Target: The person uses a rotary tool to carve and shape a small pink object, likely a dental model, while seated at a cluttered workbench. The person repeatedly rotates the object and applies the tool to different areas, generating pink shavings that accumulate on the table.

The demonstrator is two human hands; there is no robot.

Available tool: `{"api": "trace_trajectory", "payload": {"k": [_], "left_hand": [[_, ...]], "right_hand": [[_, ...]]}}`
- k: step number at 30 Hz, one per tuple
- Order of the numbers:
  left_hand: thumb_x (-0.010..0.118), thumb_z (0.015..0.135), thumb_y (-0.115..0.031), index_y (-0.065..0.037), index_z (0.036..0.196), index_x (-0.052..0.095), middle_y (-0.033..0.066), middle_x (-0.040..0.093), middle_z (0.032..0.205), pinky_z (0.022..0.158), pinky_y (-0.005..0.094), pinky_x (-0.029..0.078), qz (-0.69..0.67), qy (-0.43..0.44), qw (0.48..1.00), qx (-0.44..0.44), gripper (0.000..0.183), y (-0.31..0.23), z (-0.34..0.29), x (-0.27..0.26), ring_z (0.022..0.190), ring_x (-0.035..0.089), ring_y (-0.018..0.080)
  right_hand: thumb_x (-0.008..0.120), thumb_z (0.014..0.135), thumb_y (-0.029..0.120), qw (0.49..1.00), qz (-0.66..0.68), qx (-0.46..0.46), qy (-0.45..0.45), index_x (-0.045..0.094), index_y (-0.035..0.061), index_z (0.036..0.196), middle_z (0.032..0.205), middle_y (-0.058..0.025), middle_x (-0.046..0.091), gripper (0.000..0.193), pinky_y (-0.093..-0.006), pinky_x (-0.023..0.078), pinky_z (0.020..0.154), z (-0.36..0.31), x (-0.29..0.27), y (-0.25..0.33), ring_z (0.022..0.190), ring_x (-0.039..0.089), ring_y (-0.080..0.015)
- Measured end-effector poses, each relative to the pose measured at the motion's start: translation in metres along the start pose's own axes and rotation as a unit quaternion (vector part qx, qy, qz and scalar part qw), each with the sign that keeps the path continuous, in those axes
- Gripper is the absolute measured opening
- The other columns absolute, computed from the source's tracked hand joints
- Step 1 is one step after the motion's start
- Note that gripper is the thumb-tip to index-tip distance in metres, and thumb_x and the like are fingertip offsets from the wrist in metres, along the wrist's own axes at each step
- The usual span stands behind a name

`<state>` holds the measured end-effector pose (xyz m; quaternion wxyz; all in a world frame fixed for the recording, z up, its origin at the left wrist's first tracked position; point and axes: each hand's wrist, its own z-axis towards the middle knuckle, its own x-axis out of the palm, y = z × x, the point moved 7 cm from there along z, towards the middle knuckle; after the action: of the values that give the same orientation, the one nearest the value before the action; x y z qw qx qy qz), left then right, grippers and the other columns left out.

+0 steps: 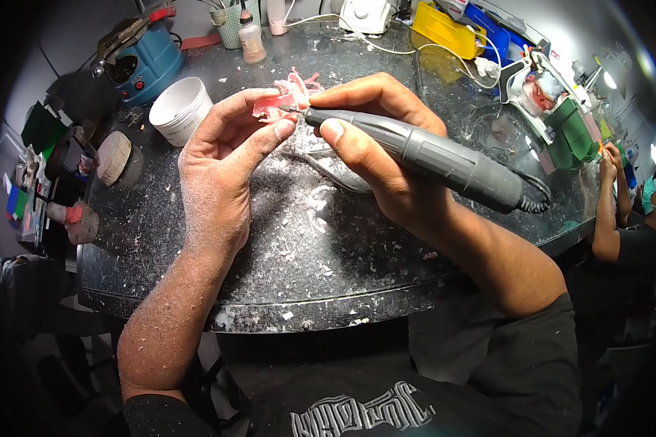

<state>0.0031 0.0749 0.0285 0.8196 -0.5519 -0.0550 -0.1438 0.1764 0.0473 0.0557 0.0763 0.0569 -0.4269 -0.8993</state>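
Observation:
Between the thumb and fingers of my left hand [222, 149] is a pink acrylic denture base [270, 109] with ragged, thin strands along its upper edge. My right hand [390, 146] grips a dark grey rotary handpiece [444, 160] like a pen. Its metal bur [290, 109] points left and meets the pink piece, though exact contact is too small to tell. White dust coats my left hand and forearm. Both hands are held above the dark tabletop [372, 255], close together.
White and pink shavings litter the tabletop. A white tub [181, 113] stands left of my hands, near a blue machine [142, 65] and a plaster block [114, 157]. Behind are a dropper bottle [251, 40], a white control box [364, 16] and a yellow bin [444, 33]. Another person's hands [611, 160] are at far right.

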Motion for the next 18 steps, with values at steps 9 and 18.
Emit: {"api": "trace_trajectory", "payload": {"k": [9, 18], "left_hand": [[0.075, 0.088, 0.004, -0.001, 0.122, 0.066, 0.0117, 0.071, 0.115, 0.100, 0.0310, 0.053, 0.005, 0.005, 1.000, 0.013, 0.036, -0.0021, -0.0010, -0.0008, 0.107, 0.069, 0.0170], [0.075, 0.087, 0.004, -0.001, 0.121, 0.066, 0.0119, 0.071, 0.115, 0.101, 0.0313, 0.053, 0.005, 0.008, 1.000, 0.011, 0.035, -0.0020, -0.0003, 0.0009, 0.108, 0.069, 0.0173]], "right_hand": [[0.068, 0.095, 0.008, 0.997, -0.063, -0.036, 0.020, 0.067, -0.0029, 0.114, 0.107, -0.0102, 0.071, 0.022, -0.0260, 0.051, 0.090, 0.0022, 0.0017, 0.0061, 0.099, 0.066, -0.0115], [0.068, 0.095, 0.008, 0.998, -0.061, -0.024, 0.013, 0.067, -0.0026, 0.115, 0.107, -0.0097, 0.071, 0.022, -0.0267, 0.052, 0.090, 0.0012, 0.0008, 0.0058, 0.099, 0.066, -0.0118]]}}
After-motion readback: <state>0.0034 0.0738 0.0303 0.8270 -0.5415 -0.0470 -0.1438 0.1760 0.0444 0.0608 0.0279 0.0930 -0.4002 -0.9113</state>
